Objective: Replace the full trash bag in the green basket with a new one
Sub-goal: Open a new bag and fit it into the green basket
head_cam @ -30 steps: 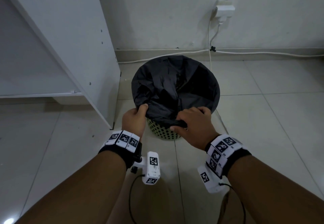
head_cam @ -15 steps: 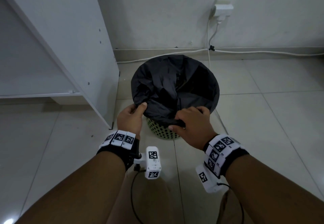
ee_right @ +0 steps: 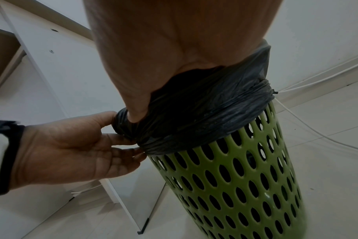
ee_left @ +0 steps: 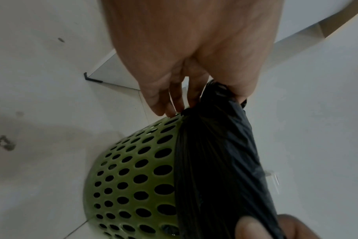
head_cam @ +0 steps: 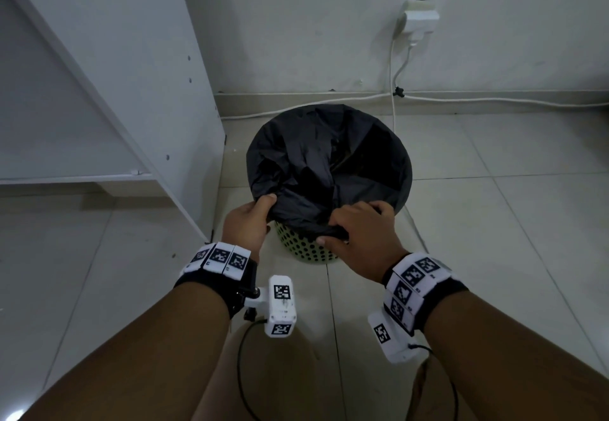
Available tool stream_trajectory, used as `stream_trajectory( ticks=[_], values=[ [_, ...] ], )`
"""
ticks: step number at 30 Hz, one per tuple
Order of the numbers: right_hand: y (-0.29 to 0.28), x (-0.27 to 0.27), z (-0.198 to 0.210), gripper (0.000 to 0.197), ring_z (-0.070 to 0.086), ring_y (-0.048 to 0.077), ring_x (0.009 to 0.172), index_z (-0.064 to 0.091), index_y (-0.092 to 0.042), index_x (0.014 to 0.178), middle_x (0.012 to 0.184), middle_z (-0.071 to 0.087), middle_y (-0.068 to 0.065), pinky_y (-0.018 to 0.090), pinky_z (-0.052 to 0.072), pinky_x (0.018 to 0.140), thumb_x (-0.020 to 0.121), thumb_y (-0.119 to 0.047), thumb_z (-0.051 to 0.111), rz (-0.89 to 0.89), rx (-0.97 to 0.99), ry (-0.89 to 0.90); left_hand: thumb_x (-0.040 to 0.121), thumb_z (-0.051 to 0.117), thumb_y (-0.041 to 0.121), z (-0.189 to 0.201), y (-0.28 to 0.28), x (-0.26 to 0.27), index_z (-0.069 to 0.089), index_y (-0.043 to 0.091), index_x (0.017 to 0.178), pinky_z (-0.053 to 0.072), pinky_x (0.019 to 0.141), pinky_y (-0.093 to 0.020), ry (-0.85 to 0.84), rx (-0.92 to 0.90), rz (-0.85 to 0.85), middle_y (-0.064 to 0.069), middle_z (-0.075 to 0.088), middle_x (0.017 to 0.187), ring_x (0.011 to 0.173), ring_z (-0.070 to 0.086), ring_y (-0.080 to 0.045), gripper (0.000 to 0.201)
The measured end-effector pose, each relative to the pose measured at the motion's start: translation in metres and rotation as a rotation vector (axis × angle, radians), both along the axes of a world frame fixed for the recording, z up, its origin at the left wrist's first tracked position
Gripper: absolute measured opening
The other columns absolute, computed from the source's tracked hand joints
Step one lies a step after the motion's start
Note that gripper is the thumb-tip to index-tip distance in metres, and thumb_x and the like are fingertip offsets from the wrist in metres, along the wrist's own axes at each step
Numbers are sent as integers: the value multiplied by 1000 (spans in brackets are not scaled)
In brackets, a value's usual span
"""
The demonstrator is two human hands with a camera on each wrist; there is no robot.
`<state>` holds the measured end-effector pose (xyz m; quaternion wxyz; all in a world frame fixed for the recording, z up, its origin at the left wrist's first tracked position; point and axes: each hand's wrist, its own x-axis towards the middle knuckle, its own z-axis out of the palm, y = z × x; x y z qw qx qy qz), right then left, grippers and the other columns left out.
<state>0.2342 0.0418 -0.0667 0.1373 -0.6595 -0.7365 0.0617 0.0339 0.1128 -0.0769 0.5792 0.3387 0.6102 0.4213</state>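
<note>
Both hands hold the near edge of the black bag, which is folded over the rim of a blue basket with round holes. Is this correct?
Not fully. The basket is green, not blue; both wrist views show its colour clearly. The rest holds: the left hand and the right hand both grip the near edge of the black bag, which is folded over the rim of the basket with round holes.

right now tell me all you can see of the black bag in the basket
The black trash bag is thin, crinkled plastic lining the green perforated basket, its edge folded over the rim as a bunched band. Its mouth is open, the inside dark. The left hand and the right hand both grip its near edge.
</note>
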Motion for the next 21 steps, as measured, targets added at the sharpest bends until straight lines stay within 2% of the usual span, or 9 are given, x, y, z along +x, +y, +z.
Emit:
stream_trajectory(
  ticks=[1,3,6,9,11,13,17,21],
  values=[
    [0,0,0,38,56,14,87,55,-31,83,77,54,-13,39,22,97,82,-67,44,0,6,2,82,73,38,0,-1,0,76,24,79,55,90,-37,-39,-13,-2,2,77,92,97,73,-19,15],
    [0,1,-1,40,57,15,87,56,-30,83,78,56,-11,38,22,96,82,-68,42,2,13,-2,87,73,33,-1,-4,0,76,22,91,50,84,-28,-82,4,14,5,77,94,94,72,-10,12],
    [0,1,-1,40,56,14,87,55,-31,83,78,57,-11,38,22,96,83,-68,42,7,8,-4,87,75,26,-1,-10,5,76,15,108,49,78,-17,-144,60,113,3,76,97,95,71,-8,23],
    [2,1,-2,40,56,14,88,56,-31,85,79,56,-12,38,21,96,83,-68,41,5,8,-6,89,74,19,-1,-10,10,72,15,119,49,67,-5,-160,95,154,6,74,98,93,68,-4,31],
    [2,1,-3,41,56,15,88,56,-31,85,79,57,-11,38,21,96,83,-68,41,3,13,-12,89,74,20,-1,-9,11,72,11,120,48,69,-9,-117,116,158,11,72,90,88,66,1,32],
    [2,0,-3,41,57,15,88,56,-30,84,79,57,-11,38,21,95,83,-69,41,0,18,-14,89,74,22,-1,-8,10,72,9,118,47,76,-15,-82,119,152,13,71,86,89,67,-2,32],
    [2,0,-1,42,56,15,89,56,-31,85,80,58,-11,38,21,96,82,-69,39,0,8,-6,88,75,20,1,-5,8,73,7,116,45,88,-23,-138,50,148,4,73,95,99,68,-13,31],
    [2,0,0,44,56,15,89,57,-30,85,80,57,-11,38,21,96,82,-69,38,2,8,-2,86,76,20,2,1,9,74,2,109,49,89,-27,-128,20,149,-6,75,99,96,69,-18,29]
  ],
)
